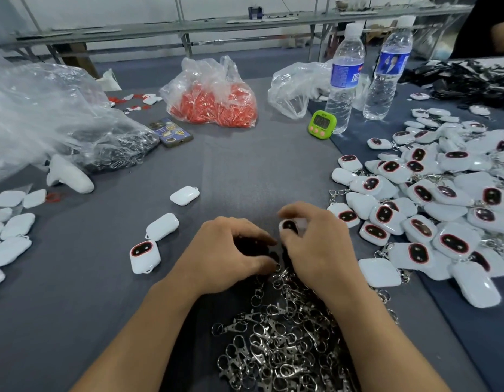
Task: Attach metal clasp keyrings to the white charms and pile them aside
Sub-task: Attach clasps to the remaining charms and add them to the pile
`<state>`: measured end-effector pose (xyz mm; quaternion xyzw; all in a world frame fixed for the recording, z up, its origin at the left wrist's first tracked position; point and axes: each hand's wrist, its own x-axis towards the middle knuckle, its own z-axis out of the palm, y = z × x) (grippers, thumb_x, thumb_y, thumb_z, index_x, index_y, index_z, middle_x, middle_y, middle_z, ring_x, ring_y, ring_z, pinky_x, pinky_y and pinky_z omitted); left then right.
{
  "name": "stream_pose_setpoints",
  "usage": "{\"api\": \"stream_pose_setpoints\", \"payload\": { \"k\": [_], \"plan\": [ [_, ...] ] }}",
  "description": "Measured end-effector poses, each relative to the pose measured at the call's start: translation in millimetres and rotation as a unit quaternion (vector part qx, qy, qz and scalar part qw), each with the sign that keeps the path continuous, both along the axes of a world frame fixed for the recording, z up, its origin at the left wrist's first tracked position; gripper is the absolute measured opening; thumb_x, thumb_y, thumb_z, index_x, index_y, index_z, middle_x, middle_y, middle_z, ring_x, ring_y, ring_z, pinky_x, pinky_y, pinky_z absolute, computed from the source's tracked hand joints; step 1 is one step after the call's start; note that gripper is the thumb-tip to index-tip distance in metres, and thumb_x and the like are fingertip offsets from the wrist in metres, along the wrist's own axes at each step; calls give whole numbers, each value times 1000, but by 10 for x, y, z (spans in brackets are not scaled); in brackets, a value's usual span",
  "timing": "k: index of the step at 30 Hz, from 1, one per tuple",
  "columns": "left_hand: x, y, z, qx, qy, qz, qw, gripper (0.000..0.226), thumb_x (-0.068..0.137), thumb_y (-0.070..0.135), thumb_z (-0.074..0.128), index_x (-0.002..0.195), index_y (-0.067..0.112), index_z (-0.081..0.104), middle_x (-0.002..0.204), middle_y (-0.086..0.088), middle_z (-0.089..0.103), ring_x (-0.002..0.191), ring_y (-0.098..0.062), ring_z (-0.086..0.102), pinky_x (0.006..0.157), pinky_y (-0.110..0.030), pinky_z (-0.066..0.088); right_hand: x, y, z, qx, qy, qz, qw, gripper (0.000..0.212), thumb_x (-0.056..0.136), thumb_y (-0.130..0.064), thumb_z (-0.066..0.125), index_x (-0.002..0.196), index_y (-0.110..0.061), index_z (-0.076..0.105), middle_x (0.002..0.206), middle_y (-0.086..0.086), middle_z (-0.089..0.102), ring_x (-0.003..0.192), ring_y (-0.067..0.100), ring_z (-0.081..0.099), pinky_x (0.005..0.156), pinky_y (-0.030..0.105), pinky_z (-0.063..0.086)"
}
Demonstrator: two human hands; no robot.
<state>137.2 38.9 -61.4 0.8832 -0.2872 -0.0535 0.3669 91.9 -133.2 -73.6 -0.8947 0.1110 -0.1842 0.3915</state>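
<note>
My right hand (315,244) holds a white charm (291,226) with a dark red-rimmed face, fingers curled round it. My left hand (228,256) is just left of it, thumb and fingers pinched at the top of the metal clasp keyring pile (287,335); what it pinches is hidden in shadow, seemingly a clasp. A big pile of white charms with keyrings (437,210) lies at the right. Three loose charms (144,257) (162,227) (184,196) lie to the left of my hands, and several more charms (10,236) sit at the far left edge.
On the grey cloth (245,171) stand a bag of red parts (214,100), clear bags (47,108), a phone (171,132), a green timer (322,124) and two water bottles (345,77) (386,72). Another person's arm (499,32) shows top right.
</note>
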Motion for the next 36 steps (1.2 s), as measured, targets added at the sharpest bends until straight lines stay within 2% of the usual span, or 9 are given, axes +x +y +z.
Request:
{"api": "stream_pose_setpoints", "payload": {
  "k": [2,5,10,12,15,19,21,32,36],
  "plan": [
    [16,0,19,54,7,-43,998,32,59,52,80,90,52,76,109,33,64,109,7,58,92,-15,43,2,-45,23,115,-28,-28,993,19,87,-19,78,102,-29,74,99,-17,74,95,-5,64,87,15,46],
    [27,-32,29,54,26,-72,996,20,65,34,87,78,46,79,105,30,66,106,3,60,88,-14,44,3,-88,96,337,-49,-14,940,35,77,-5,85,104,-23,74,102,-7,76,97,4,71,87,23,55],
    [-29,-62,-37,-42,31,13,999,19,69,22,88,71,39,79,76,21,74,73,4,69,70,-7,45,11,-113,236,697,-58,16,715,25,78,-2,75,102,-2,71,100,14,70,90,21,70,69,25,60],
    [-47,-107,-50,-121,56,83,988,18,71,21,89,73,36,80,70,14,75,66,-1,71,66,-10,49,7,-132,261,731,-35,6,681,20,77,-12,78,94,-3,71,98,14,67,89,22,65,64,24,60],
    [-39,-167,-55,-256,112,149,948,18,71,12,89,72,27,81,68,1,76,59,-7,67,59,-15,51,3,-114,265,716,3,17,698,33,68,-38,76,65,-13,55,78,10,58,70,16,54,51,22,44],
    [-39,-192,-35,-341,140,133,920,17,71,5,87,72,21,81,70,-3,76,61,-6,67,60,-15,51,-3,-21,198,441,29,44,896,39,87,-37,75,56,-19,61,58,1,55,53,14,45,49,25,34],
    [-41,-190,-15,-355,144,108,918,10,70,12,87,76,18,82,75,-7,77,69,-12,72,65,-17,54,-15,41,150,315,24,68,946,26,88,-36,76,67,-21,71,56,-3,59,52,10,51,51,21,40],
    [-68,-171,-33,-319,87,93,939,21,70,9,89,83,23,82,77,0,79,74,-17,77,68,-21,58,3,-5,133,338,82,128,929,34,93,-40,70,75,-12,76,64,8,71,58,15,55,60,32,43],
    [-89,-187,-7,-325,70,81,940,22,68,8,90,82,22,82,77,-1,78,73,-19,77,68,-23,59,-6,-67,150,351,97,174,915,33,97,-36,67,72,-15,75,61,11,67,55,15,55,57,26,44]
  ]
}}
